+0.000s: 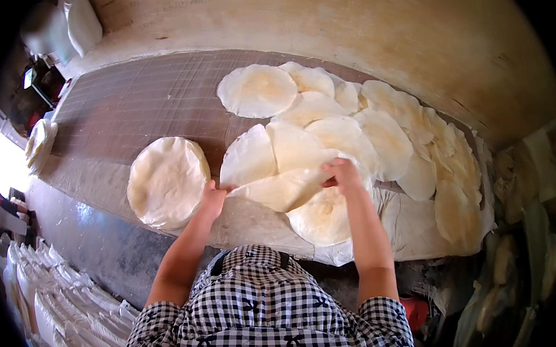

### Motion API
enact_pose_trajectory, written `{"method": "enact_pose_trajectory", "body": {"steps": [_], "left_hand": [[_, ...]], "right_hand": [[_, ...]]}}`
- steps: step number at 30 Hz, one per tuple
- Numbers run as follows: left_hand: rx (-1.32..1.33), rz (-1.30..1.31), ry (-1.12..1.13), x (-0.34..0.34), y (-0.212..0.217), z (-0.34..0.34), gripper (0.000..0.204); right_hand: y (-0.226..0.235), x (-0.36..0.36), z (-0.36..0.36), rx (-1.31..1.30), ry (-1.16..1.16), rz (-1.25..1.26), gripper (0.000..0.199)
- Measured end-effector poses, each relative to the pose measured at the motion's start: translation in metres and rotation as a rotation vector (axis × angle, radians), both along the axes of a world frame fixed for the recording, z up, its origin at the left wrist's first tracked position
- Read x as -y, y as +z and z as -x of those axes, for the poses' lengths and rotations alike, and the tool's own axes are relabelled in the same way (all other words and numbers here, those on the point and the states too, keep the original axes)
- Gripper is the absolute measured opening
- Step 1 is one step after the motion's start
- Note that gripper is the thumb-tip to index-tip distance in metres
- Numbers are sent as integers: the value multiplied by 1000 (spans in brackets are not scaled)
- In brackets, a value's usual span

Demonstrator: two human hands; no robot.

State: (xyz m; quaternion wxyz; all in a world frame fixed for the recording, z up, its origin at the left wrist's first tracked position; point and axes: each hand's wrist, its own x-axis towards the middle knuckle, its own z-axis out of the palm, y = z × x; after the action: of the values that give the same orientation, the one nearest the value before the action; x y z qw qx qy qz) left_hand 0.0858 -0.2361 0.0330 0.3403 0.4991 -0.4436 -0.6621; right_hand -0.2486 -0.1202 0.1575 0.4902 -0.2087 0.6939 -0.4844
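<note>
Between my two hands a thin, pale round flatbread (278,190) is lifted, its near edge folded and drooping. My left hand (213,200) pinches its left tip, close beside a thick stack of round flatbreads (166,180). At the other end my right hand (343,173) has its fingers closed on the right edge. Under the right wrist lies another flatbread (322,218), partly covered by the lifted one. Beyond my hands, several overlapping flatbreads (346,137) spread over the table, some with yellowish centres.
The long table has a brown slatted top (140,112) and a cloth-covered near edge (255,219). A tan wall (370,21) rises behind it. Piled white sheets (76,300) stand at lower left. A small stack (41,145) sits at the table's left end. Something red (415,311) is at lower right.
</note>
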Motion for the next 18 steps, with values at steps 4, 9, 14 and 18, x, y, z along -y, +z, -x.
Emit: {"method": "enact_pose_trajectory", "body": {"steps": [4,9,14,18], "left_hand": [[-44,11,-91,11,49,36,32],[1,87,-205,29,50,59,30],[-114,-21,-332,31,59,34,21],[885,853,-294,32,43,24,16]], "right_hand": [[52,-29,46,-281,-94,-15,18],[87,-45,8,-484,-134,211,14],[82,-34,-99,-1175,159,192,5],[-3,-12,-140,-1005,244,105,4]]}}
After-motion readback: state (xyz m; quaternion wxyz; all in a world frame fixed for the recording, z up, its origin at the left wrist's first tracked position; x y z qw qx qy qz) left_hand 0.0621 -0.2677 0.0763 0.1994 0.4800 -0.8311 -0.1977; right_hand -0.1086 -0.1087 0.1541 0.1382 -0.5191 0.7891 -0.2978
